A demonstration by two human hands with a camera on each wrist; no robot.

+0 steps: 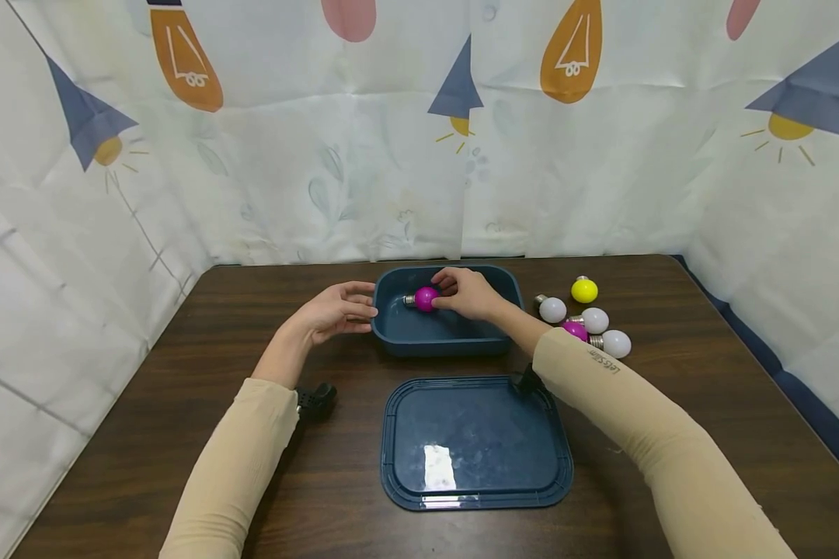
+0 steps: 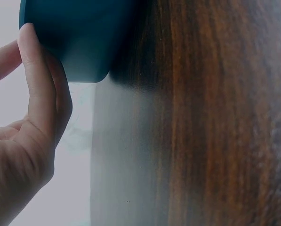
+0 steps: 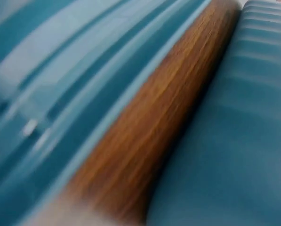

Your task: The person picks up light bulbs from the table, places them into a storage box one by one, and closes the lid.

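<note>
A purple light bulb lies sideways inside the dark blue box, its metal screw base pointing left. My right hand reaches over the box's right side and pinches the round end of this bulb between thumb and fingers. At the box's left wall, my left hand touches the rim with its fingertips, fingers loosely extended. In the left wrist view, a fingertip of the left hand meets the box's edge. The right wrist view catches only the box's side and the lid, with the hand out of frame.
Right of the box lie three white bulbs, another purple bulb partly behind the sleeve, and a yellow bulb. A dark blue lid rests flat on the brown table in front. Behind hangs a patterned curtain.
</note>
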